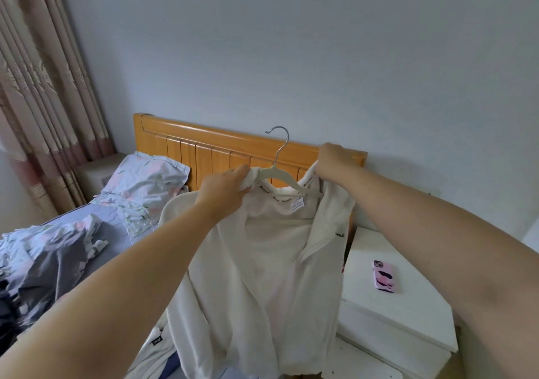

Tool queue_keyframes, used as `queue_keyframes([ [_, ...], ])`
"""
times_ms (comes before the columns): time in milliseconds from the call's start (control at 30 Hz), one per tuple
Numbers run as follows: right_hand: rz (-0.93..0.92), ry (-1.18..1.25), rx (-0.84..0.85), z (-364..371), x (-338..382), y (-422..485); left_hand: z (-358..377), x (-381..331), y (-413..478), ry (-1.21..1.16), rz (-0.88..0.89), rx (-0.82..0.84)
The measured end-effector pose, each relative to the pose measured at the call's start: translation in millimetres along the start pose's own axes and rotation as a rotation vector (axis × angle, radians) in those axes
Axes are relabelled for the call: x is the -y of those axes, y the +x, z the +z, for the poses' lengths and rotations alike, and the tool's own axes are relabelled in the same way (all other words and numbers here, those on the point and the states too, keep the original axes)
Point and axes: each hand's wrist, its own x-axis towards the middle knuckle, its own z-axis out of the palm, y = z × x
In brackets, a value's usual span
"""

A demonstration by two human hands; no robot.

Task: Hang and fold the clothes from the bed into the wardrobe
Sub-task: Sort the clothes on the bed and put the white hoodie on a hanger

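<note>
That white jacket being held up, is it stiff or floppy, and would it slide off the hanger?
Likely floppy: the jacket sags in soft folds where held. It looks thick and fleecy, so perhaps weighty for a top. It may slip off the hanger, as the left hand bunches one shoulder that seems not yet seated.

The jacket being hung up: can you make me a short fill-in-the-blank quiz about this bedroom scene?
1. The left hand and right hand hold a white jacket draped on a ____ with a metal hook.
2. On the white nightstand lies a ____ in a pink case.
3. Behind the jacket stands an orange wooden ____.
Missing words: hanger; phone; headboard.
</note>
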Motion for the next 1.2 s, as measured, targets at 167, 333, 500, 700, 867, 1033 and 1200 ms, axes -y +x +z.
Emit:
queue_keyframes([
  [167, 0.001, 0.368, -0.132, -8, 30, -8, 0, -15, -2, 0.112, 0.053, 0.048],
  [333, 0.002, 0.498, 0.345, 11, 23, -21, 14, -20, -18, -0.104, -0.158, -0.012],
  [500, -0.025, 0.517, 0.151, 24, -24, -8, 6, -6, -21, -0.217, -0.256, -0.130],
  [700, 0.328, 0.830, 0.253, 38, -46, -15, -16, -1, -8, -0.375, -0.341, -0.265],
  [867, 0.258, 1.223, 0.226, 37, -12, -17, -27, -10, -5, -0.358, -0.296, -0.268],
  [1033, 0.217, 1.157, 0.103, -4, 20, -3, -23, -19, -13, -0.187, -0.197, -0.225],
  [1200, 0.068, 1.271, 0.036, -61, 54, -3, -22, -16, -15, -0.169, -0.236, -0.230],
])
